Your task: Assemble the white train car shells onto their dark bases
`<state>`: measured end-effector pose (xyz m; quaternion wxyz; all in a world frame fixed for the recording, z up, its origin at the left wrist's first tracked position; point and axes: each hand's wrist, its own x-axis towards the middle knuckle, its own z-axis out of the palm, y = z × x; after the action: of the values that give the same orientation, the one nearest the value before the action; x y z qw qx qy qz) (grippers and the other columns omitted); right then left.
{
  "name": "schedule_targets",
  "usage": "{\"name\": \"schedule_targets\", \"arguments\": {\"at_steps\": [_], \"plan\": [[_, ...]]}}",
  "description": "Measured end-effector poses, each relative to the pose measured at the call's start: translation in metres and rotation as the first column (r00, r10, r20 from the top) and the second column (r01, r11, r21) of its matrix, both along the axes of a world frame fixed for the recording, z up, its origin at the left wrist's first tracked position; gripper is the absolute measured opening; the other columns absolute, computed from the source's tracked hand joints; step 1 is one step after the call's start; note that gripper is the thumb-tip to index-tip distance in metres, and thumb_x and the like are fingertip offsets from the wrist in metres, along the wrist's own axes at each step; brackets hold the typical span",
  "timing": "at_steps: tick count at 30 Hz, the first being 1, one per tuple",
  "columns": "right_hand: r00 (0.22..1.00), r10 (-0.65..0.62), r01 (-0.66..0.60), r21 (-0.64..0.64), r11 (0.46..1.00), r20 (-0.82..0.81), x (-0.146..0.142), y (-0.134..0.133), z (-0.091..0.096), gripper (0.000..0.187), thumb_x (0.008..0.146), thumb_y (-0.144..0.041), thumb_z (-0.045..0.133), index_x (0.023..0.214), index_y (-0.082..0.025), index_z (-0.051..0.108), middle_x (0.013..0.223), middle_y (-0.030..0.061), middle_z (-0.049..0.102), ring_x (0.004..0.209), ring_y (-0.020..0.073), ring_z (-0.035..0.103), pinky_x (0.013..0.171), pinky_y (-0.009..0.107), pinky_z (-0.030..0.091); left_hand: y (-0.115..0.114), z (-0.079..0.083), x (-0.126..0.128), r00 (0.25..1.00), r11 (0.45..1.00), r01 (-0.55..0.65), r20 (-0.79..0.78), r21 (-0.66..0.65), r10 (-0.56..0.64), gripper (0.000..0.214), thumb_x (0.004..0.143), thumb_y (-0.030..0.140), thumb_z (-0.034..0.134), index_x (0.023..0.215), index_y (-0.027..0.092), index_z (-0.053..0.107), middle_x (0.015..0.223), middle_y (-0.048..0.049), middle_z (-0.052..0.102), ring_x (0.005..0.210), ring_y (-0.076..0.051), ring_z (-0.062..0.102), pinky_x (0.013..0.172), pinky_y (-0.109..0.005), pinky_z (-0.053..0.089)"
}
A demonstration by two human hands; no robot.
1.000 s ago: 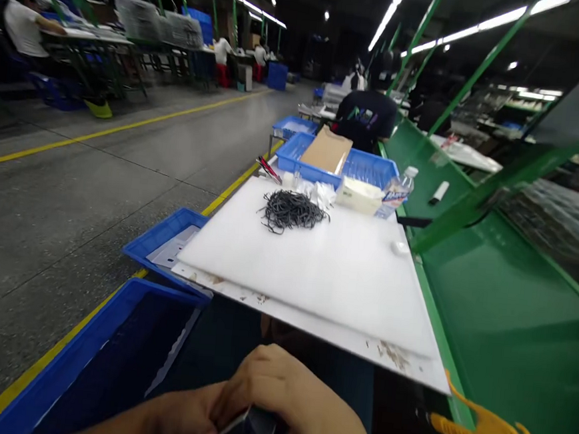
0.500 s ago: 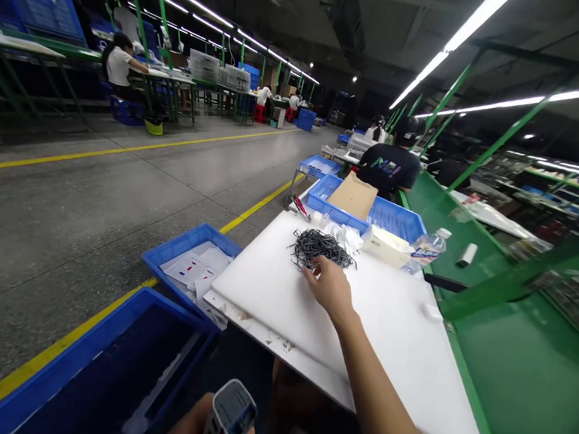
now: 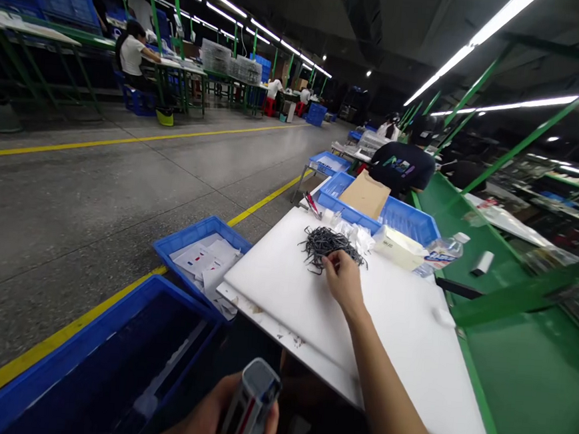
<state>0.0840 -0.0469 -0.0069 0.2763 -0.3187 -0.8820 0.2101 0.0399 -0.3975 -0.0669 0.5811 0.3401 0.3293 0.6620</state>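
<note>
A tangled pile of thin black strips [image 3: 328, 241] lies on the white foam board [image 3: 284, 290]. At the near edge of the pile is my right hand [image 3: 343, 278], thumb and forefinger pinched together on a black strip. My left hand [image 3: 209, 411], low in the view and off the table's front edge, is wrapped round a grey box-shaped piece [image 3: 259, 382] with red and dark stripes along its side. It stands on end, tilted, its top facing me. Part of the left hand is cut off by the bottom edge.
Left of the table are a blue crate with papers [image 3: 205, 264] and a larger dark-bottomed blue crate [image 3: 92, 362]. Behind the pile are a blue tray with cardboard [image 3: 364, 195], a tissue box [image 3: 400, 247] and a plastic bottle [image 3: 444, 252]. A green conveyor [image 3: 542, 377] runs along the right.
My left hand has raised the grey piece slightly and moved it right in view. The right hand's fingers have closed at the pile's near edge. The whole view has shifted a little.
</note>
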Motion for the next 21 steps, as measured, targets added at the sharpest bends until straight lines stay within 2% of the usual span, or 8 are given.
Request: {"name": "schedule_targets", "arguments": {"at_steps": [3,6,9,12,15,18,21], "plan": [[0.989,-0.042,0.045,0.017,0.999,-0.140,0.010,0.001,-0.001,0.023,0.103,-0.042,0.066,0.095,-0.020,0.064,0.090,0.0030,0.070,0.081,0.0184,0.065,0.076,0.034,0.056,0.016,0.008,0.000,0.983,0.996,-0.060,0.176,0.060,0.049,0.050,0.087,0.050,0.090,0.114,0.017,0.065,0.095,-0.0074,0.067,0.069,-0.016,0.065,0.062,-0.028,0.059],[0.961,-0.095,0.101,0.010,0.995,-0.260,0.027,-0.001,0.001,0.024,0.095,-0.046,0.070,0.094,-0.022,0.068,0.090,0.0065,0.075,0.079,0.0231,0.070,0.066,0.035,0.055,0.030,-0.003,-0.005,0.939,0.996,-0.075,0.339,0.052,0.054,0.044,0.086,0.039,0.090,0.115,0.014,0.068,0.097,-0.0091,0.069,0.069,-0.018,0.069,0.058,-0.028,0.063],[0.919,-0.165,0.168,-0.025,0.986,-0.357,0.049,-0.002,0.000,0.026,0.091,-0.048,0.075,0.096,-0.022,0.071,0.099,0.0091,0.080,0.082,0.0257,0.076,0.067,0.037,0.062,0.035,-0.020,-0.013,0.877,0.993,-0.026,0.480,0.113,-0.032,0.043,0.089,0.043,0.083,0.115,0.011,0.071,0.094,-0.0102,0.069,0.066,-0.019,0.070,0.055,-0.032,0.065],[0.863,-0.237,0.208,-0.116,0.971,-0.446,0.073,0.003,-0.006,0.029,0.087,-0.047,0.079,0.092,-0.021,0.067,0.111,0.0121,0.082,0.089,0.0267,0.081,0.079,0.042,0.069,0.036,-0.025,-0.018,0.820,0.973,0.030,0.551,0.228,-0.154,0.045,0.095,0.051,0.074,0.116,0.012,0.072,0.089,-0.0084,0.068,0.059,-0.018,0.067,0.052,-0.032,0.065],[0.834,-0.300,0.211,-0.234,0.949,-0.464,0.095,0.010,-0.013,0.034,0.077,-0.047,0.087,0.083,-0.020,0.068,0.108,0.0155,0.083,0.099,0.0323,0.083,0.089,0.046,0.071,0.037,-0.016,-0.020,0.781,0.956,-0.002,0.597,0.295,-0.183,0.044,0.098,0.053,0.068,0.116,0.013,0.072,0.084,-0.0058,0.066,0.053,-0.016,0.061,0.045,-0.029,0.061],[0.826,-0.389,0.281,-0.300,0.912,-0.409,0.117,0.012,-0.016,0.033,0.066,-0.042,0.095,0.079,-0.018,0.076,0.104,0.0176,0.083,0.109,0.0416,0.080,0.103,0.058,0.064,0.040,0.000,-0.020,0.733,0.935,-0.039,0.646,0.353,-0.213,0.042,0.101,0.051,0.063,0.115,0.013,0.071,0.081,-0.0032,0.063,0.045,-0.013,0.053,0.039,-0.026,0.058],[0.814,-0.484,0.362,-0.372,0.855,-0.322,0.136,0.007,-0.017,0.030,0.071,-0.043,0.096,0.079,-0.023,0.075,0.111,0.0153,0.083,0.115,0.0453,0.077,0.109,0.064,0.060,0.043,0.013,-0.017,0.676,0.910,-0.045,0.683,0.413,-0.277,0.040,0.102,0.050,0.061,0.115,0.013,0.068,0.079,-0.0016,0.063,0.038,-0.011,0.046,0.033,-0.024,0.054]]}}
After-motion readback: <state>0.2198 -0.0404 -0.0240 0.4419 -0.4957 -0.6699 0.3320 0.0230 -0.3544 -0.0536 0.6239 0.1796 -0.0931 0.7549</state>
